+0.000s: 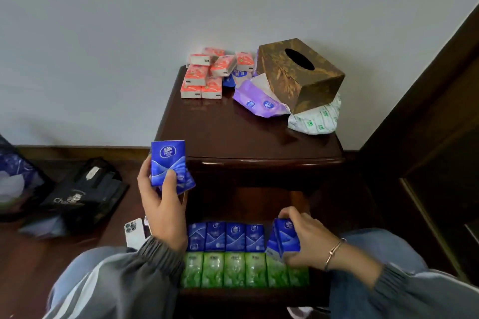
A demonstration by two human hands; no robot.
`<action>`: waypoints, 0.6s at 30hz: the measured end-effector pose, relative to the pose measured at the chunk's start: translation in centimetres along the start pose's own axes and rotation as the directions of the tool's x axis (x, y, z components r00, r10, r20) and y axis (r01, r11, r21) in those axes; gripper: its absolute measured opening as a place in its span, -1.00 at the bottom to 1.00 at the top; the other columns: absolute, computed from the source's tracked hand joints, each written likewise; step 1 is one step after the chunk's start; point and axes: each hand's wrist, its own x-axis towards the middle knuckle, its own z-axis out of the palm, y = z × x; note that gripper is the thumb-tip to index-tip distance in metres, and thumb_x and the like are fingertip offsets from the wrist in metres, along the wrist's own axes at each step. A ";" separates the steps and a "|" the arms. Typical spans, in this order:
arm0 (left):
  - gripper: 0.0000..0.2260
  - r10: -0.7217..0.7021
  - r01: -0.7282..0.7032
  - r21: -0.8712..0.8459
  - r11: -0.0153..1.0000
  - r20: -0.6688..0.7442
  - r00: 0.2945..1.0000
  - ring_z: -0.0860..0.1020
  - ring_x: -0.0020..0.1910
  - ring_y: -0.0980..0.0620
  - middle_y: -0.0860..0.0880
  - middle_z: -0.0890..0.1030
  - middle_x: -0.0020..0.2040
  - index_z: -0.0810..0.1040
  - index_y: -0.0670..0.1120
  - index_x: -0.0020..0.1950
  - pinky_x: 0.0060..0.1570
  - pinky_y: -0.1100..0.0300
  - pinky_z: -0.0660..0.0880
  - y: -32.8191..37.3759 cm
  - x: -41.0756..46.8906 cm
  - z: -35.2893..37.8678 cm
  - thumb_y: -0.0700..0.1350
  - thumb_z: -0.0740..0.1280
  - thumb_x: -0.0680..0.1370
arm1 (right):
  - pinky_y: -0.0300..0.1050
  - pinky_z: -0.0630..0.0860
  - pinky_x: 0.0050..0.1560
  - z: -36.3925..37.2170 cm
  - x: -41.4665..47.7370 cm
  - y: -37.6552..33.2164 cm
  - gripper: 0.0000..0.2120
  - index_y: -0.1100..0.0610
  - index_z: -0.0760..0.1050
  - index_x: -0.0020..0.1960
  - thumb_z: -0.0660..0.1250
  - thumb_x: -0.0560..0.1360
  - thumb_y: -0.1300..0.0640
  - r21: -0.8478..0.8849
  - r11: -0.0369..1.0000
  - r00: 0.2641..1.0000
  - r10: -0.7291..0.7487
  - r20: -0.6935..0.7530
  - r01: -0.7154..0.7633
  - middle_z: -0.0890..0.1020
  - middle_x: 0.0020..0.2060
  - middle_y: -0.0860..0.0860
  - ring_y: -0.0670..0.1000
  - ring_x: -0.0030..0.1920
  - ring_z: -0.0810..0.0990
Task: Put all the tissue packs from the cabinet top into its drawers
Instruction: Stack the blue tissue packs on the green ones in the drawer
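Observation:
My left hand grips blue tissue packs, held up beside the cabinet's left front corner. My right hand holds another blue pack at the right end of the blue row in the open drawer. A row of green packs fills the drawer's front. On the dark cabinet top, several orange packs are piled at the back left. A couple of blue packs lie behind them, partly hidden.
A brown tissue box rests on a purple soft pack and a white-green soft pack at the back right. A phone and black bags lie on the floor at left. A dark wooden frame rises at right.

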 end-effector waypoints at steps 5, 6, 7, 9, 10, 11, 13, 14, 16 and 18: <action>-0.72 -0.301 0.305 0.065 0.950 -0.061 0.952 0.58 0.17 -0.11 0.00 0.62 0.15 0.52 0.22 0.15 0.23 -0.18 0.46 -3.1 -3.4 -3.3 -0.09 0.34 0.50 | 0.00 0.31 0.25 3.4 4.8 3.1 0.00 -0.02 0.06 0.44 0.45 0.16 -0.28 -0.249 0.968 0.996 0.008 0.092 0.015 0.40 0.29 -0.01 0.06 0.28 0.37; -0.74 -0.346 0.353 0.085 0.932 -0.089 0.934 0.59 0.12 -0.11 0.02 0.62 0.12 0.50 0.19 0.14 0.21 -0.20 0.47 -3.8 -3.6 -3.5 -0.14 0.32 0.53 | 0.02 0.30 0.24 3.9 5.7 3.6 0.00 -0.01 0.07 0.44 0.46 0.16 -0.27 -0.299 0.954 0.995 0.000 0.104 0.031 0.38 0.32 -0.01 0.07 0.29 0.35; -0.74 -0.395 0.405 0.096 0.909 -0.113 0.912 0.60 0.07 -0.11 0.01 0.63 0.11 0.48 0.17 0.15 0.17 -0.20 0.49 -4.3 -3.6 -3.6 -0.16 0.30 0.55 | 0.03 0.29 0.23 4.3 6.5 4.0 -0.02 0.01 0.09 0.44 0.46 0.18 -0.24 -0.344 0.938 0.993 -0.007 0.115 0.046 0.36 0.34 -0.02 0.07 0.30 0.34; -0.72 -0.490 0.502 0.108 0.858 -0.124 0.863 0.59 0.05 -0.16 -0.13 0.60 0.18 0.44 0.15 0.20 0.12 -0.18 0.52 -5.3 -3.3 -4.0 -0.14 0.30 0.55 | 0.05 0.28 0.22 5.2 7.8 4.7 -0.09 0.02 0.13 0.43 0.47 0.21 -0.17 -0.411 0.909 0.990 -0.007 0.138 0.064 0.37 0.33 -0.02 0.07 0.29 0.33; -0.71 -0.509 0.523 0.127 0.843 -0.127 0.851 0.59 0.08 -0.17 -0.17 0.59 0.20 0.43 0.15 0.22 0.14 -0.18 0.51 -5.7 -3.0 -4.1 -0.13 0.30 0.55 | 0.06 0.28 0.22 5.7 8.3 5.1 -0.12 0.03 0.14 0.42 0.47 0.23 -0.15 -0.427 0.902 0.988 0.000 0.151 0.065 0.37 0.32 -0.01 0.07 0.28 0.33; -0.70 -0.511 0.527 0.154 0.836 -0.134 0.849 0.59 0.11 -0.17 -0.18 0.58 0.21 0.42 0.15 0.23 0.19 -0.18 0.49 -6.0 -2.8 -4.3 -0.12 0.30 0.54 | 0.06 0.27 0.22 6.1 8.8 5.4 -0.14 0.03 0.15 0.41 0.47 0.23 -0.14 -0.437 0.897 0.986 0.010 0.167 0.065 0.38 0.31 -0.01 0.08 0.28 0.33; -0.68 -0.511 0.532 0.185 0.826 -0.149 0.846 0.57 0.16 -0.18 -0.17 0.57 0.22 0.41 0.12 0.26 0.25 -0.19 0.45 -6.3 -2.4 -4.4 -0.13 0.29 0.54 | 0.08 0.26 0.24 7.0 9.5 5.8 -0.15 0.04 0.17 0.40 0.48 0.24 -0.11 -0.460 0.885 0.979 0.028 0.200 0.069 0.39 0.30 0.01 0.09 0.28 0.34; -0.68 -0.522 0.542 0.181 0.821 -0.146 0.840 0.57 0.17 -0.18 -0.17 0.57 0.22 0.40 0.11 0.27 0.25 -0.20 0.45 -6.3 -2.2 -4.4 -0.13 0.29 0.54 | 0.08 0.25 0.25 7.4 9.9 6.0 -0.14 0.05 0.16 0.40 0.48 0.24 -0.12 -0.474 0.878 0.976 0.033 0.216 0.075 0.39 0.31 0.02 0.09 0.28 0.34; -0.68 -0.550 0.566 0.178 0.805 -0.133 0.824 0.58 0.14 -0.17 -0.16 0.58 0.21 0.39 0.14 0.26 0.22 -0.19 0.47 -6.4 -1.9 -4.3 -0.12 0.28 0.55 | 0.08 0.21 0.29 8.0 10.4 6.1 -0.11 0.06 0.14 0.42 0.49 0.24 -0.15 -0.486 0.869 0.969 0.036 0.243 0.090 0.37 0.33 0.03 0.10 0.30 0.32; -0.69 -0.577 0.589 0.165 0.791 -0.120 0.808 0.61 0.07 -0.13 -0.13 0.60 0.17 0.39 0.17 0.24 0.15 -0.15 0.52 -6.6 -1.8 -4.2 -0.11 0.28 0.55 | 0.09 0.18 0.31 8.2 10.8 6.2 -0.09 0.06 0.12 0.43 0.49 0.24 -0.15 -0.479 0.873 0.965 0.037 0.259 0.095 0.36 0.34 0.03 0.10 0.32 0.31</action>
